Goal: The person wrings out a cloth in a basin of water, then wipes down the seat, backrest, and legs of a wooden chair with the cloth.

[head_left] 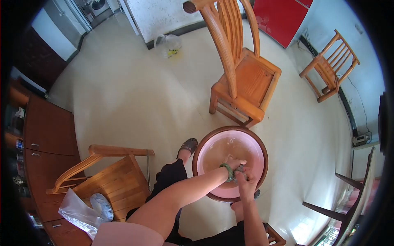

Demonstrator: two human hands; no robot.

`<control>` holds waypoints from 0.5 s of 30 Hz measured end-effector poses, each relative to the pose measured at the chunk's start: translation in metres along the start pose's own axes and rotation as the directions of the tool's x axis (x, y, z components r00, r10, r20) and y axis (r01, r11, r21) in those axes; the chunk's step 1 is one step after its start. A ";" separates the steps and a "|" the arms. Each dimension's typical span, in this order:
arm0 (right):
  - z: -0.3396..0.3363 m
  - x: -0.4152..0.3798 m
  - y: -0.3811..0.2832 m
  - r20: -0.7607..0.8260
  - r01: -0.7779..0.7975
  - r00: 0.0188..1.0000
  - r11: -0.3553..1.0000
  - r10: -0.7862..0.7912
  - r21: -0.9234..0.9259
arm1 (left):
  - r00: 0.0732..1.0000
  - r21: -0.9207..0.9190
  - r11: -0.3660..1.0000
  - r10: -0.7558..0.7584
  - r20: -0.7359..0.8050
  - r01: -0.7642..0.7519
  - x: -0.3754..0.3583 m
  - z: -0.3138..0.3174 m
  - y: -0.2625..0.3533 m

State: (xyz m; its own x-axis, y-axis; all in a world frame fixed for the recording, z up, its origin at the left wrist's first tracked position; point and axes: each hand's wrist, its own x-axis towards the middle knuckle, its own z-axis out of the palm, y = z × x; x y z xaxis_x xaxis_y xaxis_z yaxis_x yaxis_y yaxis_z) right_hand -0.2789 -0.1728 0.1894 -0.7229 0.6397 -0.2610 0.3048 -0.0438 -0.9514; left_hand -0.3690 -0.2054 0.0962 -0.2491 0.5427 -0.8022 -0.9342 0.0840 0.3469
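A round pink basin (258,153) with a brown rim stands on the floor, holding murky brownish water. Over the water, my left hand (234,163), with a green bangle (226,172) at its wrist, is beside my right hand (246,177). Both hands have bent fingers and meet at a small dark grey-green thing (239,169) between them, too small to make out. My right hand's fingers are closed on it. How my left fingers meet it is partly hidden.
A wooden chair (250,78) stands just beyond the basin. Another chair (115,180) at the left bears a clear plastic bag (80,211). A small chair (328,71) is far right, a plastic bag (168,45) lies by the wall, and a cabinet (49,127) lines the left.
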 end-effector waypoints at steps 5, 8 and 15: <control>0.023 0.012 -0.003 -0.138 0.250 0.957 0.967 -0.254 -0.048 | 0.944 -0.025 0.998 0.057 0.325 -0.052 0.017 -0.008 0.006; 0.026 0.029 0.022 -0.235 0.248 0.935 0.963 -0.266 -0.104 | 0.801 0.520 0.618 0.365 0.475 -0.590 0.008 -0.010 0.006; -0.004 0.053 0.066 -0.345 -0.041 0.935 0.992 0.081 0.123 | 0.902 0.808 0.477 0.405 0.148 -0.347 0.003 0.001 -0.015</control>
State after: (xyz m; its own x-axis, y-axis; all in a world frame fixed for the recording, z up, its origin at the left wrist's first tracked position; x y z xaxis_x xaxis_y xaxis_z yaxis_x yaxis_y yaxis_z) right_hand -0.2941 -0.1388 0.1136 -0.4374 0.8593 -0.2653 0.2559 -0.1639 -0.9527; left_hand -0.3549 -0.2040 0.0894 -0.5654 0.6475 -0.5109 -0.1526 0.5266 0.8363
